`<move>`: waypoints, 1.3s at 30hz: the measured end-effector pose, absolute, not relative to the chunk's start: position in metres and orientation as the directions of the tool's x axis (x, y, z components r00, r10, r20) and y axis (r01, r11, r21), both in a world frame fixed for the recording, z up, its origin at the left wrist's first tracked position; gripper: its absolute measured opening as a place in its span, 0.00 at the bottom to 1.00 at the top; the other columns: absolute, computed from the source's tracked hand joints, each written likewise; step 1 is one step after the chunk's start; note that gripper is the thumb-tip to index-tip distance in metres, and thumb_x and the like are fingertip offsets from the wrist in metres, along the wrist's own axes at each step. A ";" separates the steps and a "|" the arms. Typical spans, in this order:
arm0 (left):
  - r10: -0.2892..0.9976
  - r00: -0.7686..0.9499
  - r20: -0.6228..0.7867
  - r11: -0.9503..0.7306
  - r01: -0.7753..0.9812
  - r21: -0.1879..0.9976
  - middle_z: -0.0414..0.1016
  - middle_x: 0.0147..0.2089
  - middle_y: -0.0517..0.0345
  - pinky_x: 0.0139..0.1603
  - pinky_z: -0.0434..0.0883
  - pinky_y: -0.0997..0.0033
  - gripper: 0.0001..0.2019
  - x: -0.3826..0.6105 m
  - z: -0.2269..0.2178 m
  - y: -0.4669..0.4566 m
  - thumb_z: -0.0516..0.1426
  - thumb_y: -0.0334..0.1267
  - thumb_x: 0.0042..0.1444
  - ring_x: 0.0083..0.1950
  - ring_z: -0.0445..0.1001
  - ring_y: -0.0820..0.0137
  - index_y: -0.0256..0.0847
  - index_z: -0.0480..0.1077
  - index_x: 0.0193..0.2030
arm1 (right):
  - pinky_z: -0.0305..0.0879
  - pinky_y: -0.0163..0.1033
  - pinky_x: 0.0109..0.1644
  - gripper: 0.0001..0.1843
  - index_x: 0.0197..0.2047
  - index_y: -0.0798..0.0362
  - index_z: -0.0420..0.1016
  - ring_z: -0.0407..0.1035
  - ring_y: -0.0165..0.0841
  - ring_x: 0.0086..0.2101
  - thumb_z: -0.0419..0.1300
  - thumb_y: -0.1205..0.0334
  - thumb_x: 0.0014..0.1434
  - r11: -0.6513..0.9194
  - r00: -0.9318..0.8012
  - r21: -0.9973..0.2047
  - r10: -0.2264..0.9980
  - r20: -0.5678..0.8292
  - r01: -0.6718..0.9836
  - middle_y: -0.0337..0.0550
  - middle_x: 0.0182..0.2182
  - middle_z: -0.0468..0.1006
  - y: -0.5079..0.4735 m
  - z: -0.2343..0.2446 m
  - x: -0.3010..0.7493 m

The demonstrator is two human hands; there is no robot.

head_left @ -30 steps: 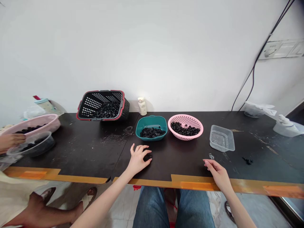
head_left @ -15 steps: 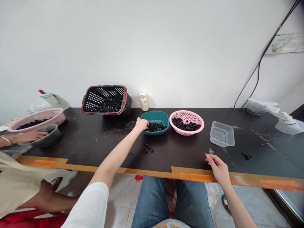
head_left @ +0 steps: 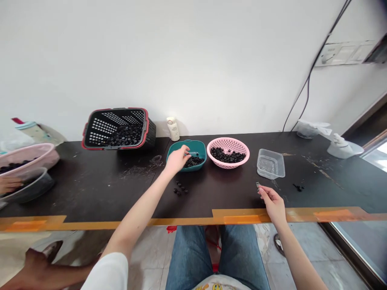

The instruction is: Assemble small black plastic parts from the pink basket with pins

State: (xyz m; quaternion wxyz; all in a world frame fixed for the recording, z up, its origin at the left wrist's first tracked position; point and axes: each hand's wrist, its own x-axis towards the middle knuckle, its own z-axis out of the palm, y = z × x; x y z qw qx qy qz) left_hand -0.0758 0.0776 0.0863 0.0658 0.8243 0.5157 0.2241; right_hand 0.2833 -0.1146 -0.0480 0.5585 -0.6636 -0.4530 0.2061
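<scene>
- Teal plastic bowl (head_left: 202, 155) holds small black pieces (head_left: 194, 162).
- Left hand (head_left: 177, 160) is over the bowl's 9 o'clock rim, fingers curled; grip unconfirmed.
- Right hand (head_left: 272, 203) is half-closed, fingertips at a small metal piece (head_left: 258, 185), 10 o'clock; grip unconfirmed.
- Pink perforated plastic basket (head_left: 229, 164) sits at the bowl's 3 o'clock.

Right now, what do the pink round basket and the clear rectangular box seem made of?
The pink round basket looks like moulded matte plastic, with regular holes. The clear rectangular box seems thin glossy plastic, see-through with shiny edges.

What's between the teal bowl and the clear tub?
In the head view, a pink colander holding black pieces sits between the teal bowl and the clear tub.
</scene>
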 end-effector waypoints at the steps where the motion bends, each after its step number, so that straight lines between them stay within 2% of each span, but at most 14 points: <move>1: 0.845 0.424 0.327 -0.535 0.692 0.485 0.75 0.44 0.56 0.41 0.65 0.71 0.12 -0.064 0.082 0.062 0.55 0.42 0.59 0.38 0.73 0.69 0.43 0.66 0.47 | 0.67 0.41 0.39 0.24 0.44 0.55 0.76 0.70 0.36 0.32 0.56 0.45 0.55 0.029 0.524 -0.906 0.808 0.270 0.423 0.48 0.34 0.79 -0.112 -0.046 0.289; 3: 0.763 0.590 0.263 -0.572 0.426 0.701 0.75 0.38 0.58 0.38 0.65 0.73 0.12 -0.037 0.065 0.031 0.54 0.47 0.58 0.35 0.71 0.71 0.41 0.69 0.43 | 0.66 0.42 0.39 0.23 0.43 0.53 0.77 0.69 0.35 0.31 0.56 0.45 0.55 -0.045 0.521 -0.819 0.791 0.321 0.572 0.48 0.35 0.79 -0.105 -0.039 0.300; 4: 0.729 0.651 0.213 -0.521 0.326 0.789 0.74 0.35 0.58 0.35 0.65 0.74 0.14 -0.023 0.053 0.017 0.54 0.48 0.58 0.33 0.70 0.72 0.40 0.69 0.43 | 0.65 0.41 0.39 0.22 0.43 0.52 0.78 0.69 0.35 0.30 0.55 0.46 0.55 -0.110 0.504 -0.754 0.804 0.315 0.648 0.47 0.35 0.79 -0.101 -0.035 0.306; 6: 0.713 0.685 0.146 -0.372 0.194 0.908 0.74 0.34 0.57 0.33 0.64 0.75 0.14 0.000 0.026 -0.002 0.54 0.48 0.58 0.32 0.69 0.73 0.39 0.69 0.41 | 0.63 0.41 0.37 0.19 0.42 0.49 0.78 0.70 0.37 0.32 0.54 0.47 0.55 -0.256 0.491 -0.621 0.837 0.241 0.741 0.46 0.36 0.79 -0.093 -0.026 0.315; 8: 0.793 0.596 0.123 -0.254 0.140 0.957 0.74 0.36 0.56 0.36 0.65 0.74 0.14 0.012 0.001 -0.008 0.55 0.47 0.57 0.34 0.69 0.73 0.38 0.70 0.39 | 0.62 0.40 0.34 0.18 0.41 0.47 0.78 0.72 0.39 0.35 0.54 0.48 0.55 -0.383 0.518 -0.525 0.844 0.135 0.760 0.45 0.37 0.79 -0.084 -0.019 0.320; 11: 0.924 0.368 0.109 -0.164 0.124 0.979 0.74 0.35 0.55 0.37 0.65 0.73 0.14 0.006 -0.021 0.000 0.55 0.47 0.55 0.35 0.70 0.71 0.37 0.70 0.37 | 0.61 0.40 0.33 0.18 0.37 0.47 0.78 0.73 0.42 0.36 0.54 0.45 0.55 -0.487 0.543 -0.458 0.840 -0.013 0.744 0.45 0.36 0.80 -0.071 -0.014 0.321; 16: 0.966 0.235 0.110 -0.147 0.145 0.978 0.74 0.34 0.56 0.36 0.64 0.73 0.15 -0.033 -0.027 0.015 0.56 0.49 0.55 0.33 0.68 0.72 0.38 0.70 0.37 | 0.61 0.41 0.34 0.20 0.34 0.47 0.79 0.74 0.45 0.36 0.57 0.41 0.49 -0.534 0.534 -0.417 0.836 -0.130 0.735 0.48 0.35 0.81 -0.054 -0.016 0.325; 22: 0.966 0.210 0.154 -0.196 0.195 0.961 0.73 0.35 0.58 0.37 0.63 0.73 0.14 -0.043 -0.023 0.009 0.57 0.48 0.55 0.32 0.67 0.73 0.39 0.71 0.38 | 0.62 0.40 0.32 0.16 0.31 0.50 0.78 0.73 0.42 0.33 0.60 0.47 0.48 -0.455 0.458 -0.520 0.879 -0.132 0.723 0.48 0.32 0.80 -0.043 -0.017 0.323; 26: 0.947 0.303 0.109 -0.150 0.116 0.982 0.71 0.37 0.58 0.38 0.64 0.74 0.14 -0.017 -0.012 0.011 0.60 0.46 0.51 0.33 0.66 0.74 0.39 0.71 0.40 | 0.64 0.37 0.34 0.16 0.33 0.52 0.76 0.73 0.36 0.32 0.58 0.48 0.52 -0.284 0.300 -0.657 0.949 -0.091 0.698 0.44 0.31 0.80 -0.039 -0.003 0.299; 28: 0.920 0.389 0.032 -0.040 0.013 0.999 0.71 0.35 0.58 0.38 0.65 0.74 0.16 -0.001 -0.007 0.014 0.61 0.48 0.50 0.34 0.66 0.74 0.38 0.71 0.38 | 0.66 0.37 0.36 0.17 0.34 0.53 0.74 0.73 0.34 0.33 0.58 0.47 0.53 -0.131 0.116 -0.826 0.990 -0.080 0.548 0.44 0.33 0.80 -0.036 0.008 0.278; 30: 0.887 0.460 -0.030 0.068 -0.066 0.995 0.70 0.33 0.58 0.37 0.65 0.74 0.18 0.012 -0.004 0.017 0.60 0.52 0.50 0.32 0.66 0.75 0.37 0.71 0.36 | 0.68 0.37 0.36 0.17 0.34 0.54 0.72 0.73 0.33 0.33 0.61 0.47 0.52 -0.050 -0.090 -0.963 0.993 -0.076 0.264 0.46 0.34 0.80 -0.030 0.020 0.252; 33: 0.884 0.465 -0.051 0.125 -0.129 0.984 0.66 0.27 0.61 0.33 0.65 0.74 0.23 0.021 -0.008 0.019 0.55 0.59 0.52 0.27 0.65 0.76 0.37 0.68 0.34 | 0.70 0.37 0.36 0.16 0.33 0.54 0.71 0.73 0.30 0.30 0.64 0.49 0.50 -0.061 -0.193 -0.997 0.979 -0.067 0.036 0.41 0.29 0.78 -0.015 0.029 0.212; 36: 0.911 0.409 -0.045 0.131 -0.184 0.974 0.63 0.22 0.63 0.30 0.63 0.74 0.25 0.020 -0.017 0.019 0.50 0.62 0.54 0.24 0.62 0.76 0.38 0.64 0.30 | 0.71 0.37 0.34 0.17 0.32 0.55 0.73 0.72 0.28 0.27 0.68 0.51 0.46 -0.053 -0.180 -0.998 0.983 -0.049 -0.021 0.38 0.24 0.76 0.002 0.024 0.184; 39: 0.934 0.355 -0.041 0.136 -0.246 0.960 0.59 0.19 0.65 0.27 0.60 0.75 0.26 0.017 -0.025 0.020 0.48 0.63 0.55 0.21 0.58 0.76 0.38 0.62 0.27 | 0.73 0.38 0.36 0.17 0.32 0.56 0.76 0.73 0.29 0.27 0.70 0.53 0.43 -0.096 -0.174 -0.989 0.982 -0.075 -0.115 0.39 0.25 0.77 0.010 0.012 0.172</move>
